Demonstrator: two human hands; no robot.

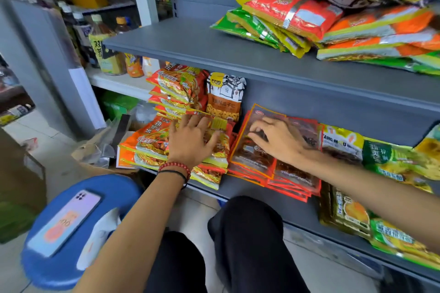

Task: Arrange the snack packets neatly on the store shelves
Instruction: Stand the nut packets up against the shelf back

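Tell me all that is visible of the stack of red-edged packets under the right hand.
The stack of red-edged packets lies flat on the grey shelf, fanned. The packets look like clear glossy plastic with dark brown contents. The right hand touches the top one with bent fingers. Orange noodle packets lie beside it.

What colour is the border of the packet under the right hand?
Orange, framing a see-through front; the packet shows best in the head view.

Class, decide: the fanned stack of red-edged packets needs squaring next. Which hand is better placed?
The right hand: its fingers rest on the red-edged packets. The left hand lies flat on the orange noodle packets beside them.
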